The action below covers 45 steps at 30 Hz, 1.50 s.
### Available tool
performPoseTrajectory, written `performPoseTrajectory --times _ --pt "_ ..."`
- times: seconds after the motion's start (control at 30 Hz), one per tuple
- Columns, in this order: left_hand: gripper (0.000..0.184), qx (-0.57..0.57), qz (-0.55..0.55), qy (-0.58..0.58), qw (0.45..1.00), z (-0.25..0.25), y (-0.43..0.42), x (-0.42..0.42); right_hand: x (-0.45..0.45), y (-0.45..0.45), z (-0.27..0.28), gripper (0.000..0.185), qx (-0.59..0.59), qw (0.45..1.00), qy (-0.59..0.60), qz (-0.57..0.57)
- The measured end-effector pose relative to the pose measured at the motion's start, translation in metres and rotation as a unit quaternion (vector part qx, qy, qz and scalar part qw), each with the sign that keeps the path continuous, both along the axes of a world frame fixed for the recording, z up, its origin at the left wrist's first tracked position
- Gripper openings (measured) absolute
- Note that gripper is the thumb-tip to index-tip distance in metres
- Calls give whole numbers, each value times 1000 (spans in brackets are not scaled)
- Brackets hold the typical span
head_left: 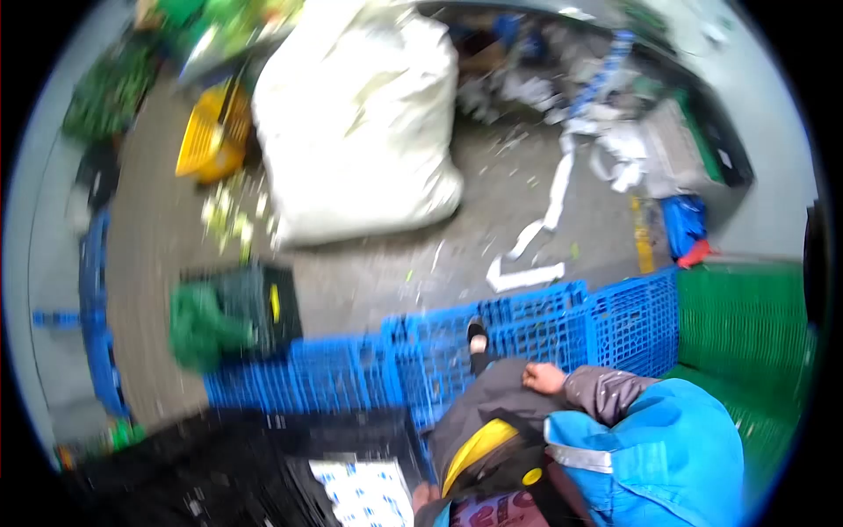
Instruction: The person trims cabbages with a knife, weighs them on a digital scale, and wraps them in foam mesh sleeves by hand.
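Note:
My right hand rests over the dark grey clothing at my lap, its fingers curled together with nothing visible in them. A grey cuff and a bright blue sleeve lead to it. At the bottom edge, my left hand shows only in part beside a black crate, its fingers hidden. White sheets with blue print lie in that crate, close to the left hand. Blue plastic pallets stretch across in front of me, with a dark shoe over them.
A big white sack stands ahead on the grey floor. Left of it are a yellow basket and vegetable scraps. A dark crate with a green bag is nearer. White strips and a grey-green crate lie right; green crates are stacked nearby.

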<state>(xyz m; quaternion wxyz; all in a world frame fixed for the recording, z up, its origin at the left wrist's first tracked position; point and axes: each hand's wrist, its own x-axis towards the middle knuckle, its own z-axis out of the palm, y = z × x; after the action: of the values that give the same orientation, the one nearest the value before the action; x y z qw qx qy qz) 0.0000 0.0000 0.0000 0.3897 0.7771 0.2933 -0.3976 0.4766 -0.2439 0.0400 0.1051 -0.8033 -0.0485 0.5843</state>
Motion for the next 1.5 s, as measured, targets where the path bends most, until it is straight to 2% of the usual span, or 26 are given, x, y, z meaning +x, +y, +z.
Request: performPoseTrajectory --times 0.03,0.07,0.1,0.13,0.23,0.3,0.37,0.5,0.63,0.73,0.8,0.83,0.87,0.9,0.97,1.0,1.07,1.17,1.23,1.27,1.3,1.33,1.37,1.4,1.43,1.5 --pt "30 -57 -130 103 984 -78 35 -6 -6 21 -20 29 -9 999 -28 -20" --pt "29 -56 -146 118 981 -115 76 31 -12 41 -44 26 -1 997 -55 -51" --pt "28 -1 -123 70 990 -147 113 173 110 15 -38 23 82 982 -144 -89" --pt "27 16 -89 44 995 -158 144 236 141 36 -58 24 130 966 -163 -152" --pt "25 15 -13 -12 1000 -126 187 387 183 39 -89 24 118 948 -191 -226" --pt "23 -14 43 -29 999 -102 199 448 187 11 -97 27 73 945 -216 -236" --pt "21 -44 90 -42 994 -79 210 492 185 -11 -86 27 41 933 -195 -300" --pt "18 -108 156 -64 980 -48 233 548 156 -45 -71 24 26 914 -254 -314" --pt "14 -160 192 -97 963 -36 246 591 138 -41 -47 18 18 873 -276 -402" --pt "12 -210 200 -121 949 -35 245 645 125 -46 -53 21 15 879 -297 -372" --pt "12 -215 223 -131 942 -32 237 673 136 -47 -39 21 37 883 -242 -400" --pt "10 -210 264 -82 938 -35 230 692 141 -48 -45 23 22 884 -223 -411" --pt "10 -208 304 -37 929 -40 222 714 146 -53 -56 24 17 881 -250 -401" --pt "10 -207 319 -47 924 -43 212 735 148 -60 -66 25 32 860 -267 -433" --pt "15 -221 338 -34 914 -50 193 771 136 -96 -152 27 78 851 -271 -443" --pt "15 -221 350 -40 909 -56 182 789 153 -108 -153 28 41 874 -251 -414" --pt "15 -208 366 -61 905 -74 152 826 184 -139 -176 27 23 877 -259 -404" --pt "10 -194 366 -58 908 -108 98 880 233 -200 -228 26 1 868 -296 -398" --pt "8 -196 369 -55 907 -141 58 929 260 -247 -285 25 -39 868 -327 -371" --pt "11 -231 239 -21 943 -163 52 951 275 -270 -309 25 -63 868 -339 -358" --pt "13 -257 103 19 961 -178 46 955 295 -289 -310 24 -75 866 -341 -359" --pt "20 -177 73 -74 979 -119 6 972 325 -282 -256 23 -30 847 -336 -412" --pt "25 -167 10 -121 978 -125 0 986 361 -266 -187 21 15 822 -330 -463" --pt "25 -178 35 -90 979 -116 -9 1001 398 -251 -116 20 59 794 -322 -512" --pt "26 -192 60 -63 978 -104 -18 1021 411 -262 -119 20 57 794 -323 -512" --pt "25 -204 113 -10 972 -82 -27 1057 446 -274 -133 16 133 763 -308 -552"
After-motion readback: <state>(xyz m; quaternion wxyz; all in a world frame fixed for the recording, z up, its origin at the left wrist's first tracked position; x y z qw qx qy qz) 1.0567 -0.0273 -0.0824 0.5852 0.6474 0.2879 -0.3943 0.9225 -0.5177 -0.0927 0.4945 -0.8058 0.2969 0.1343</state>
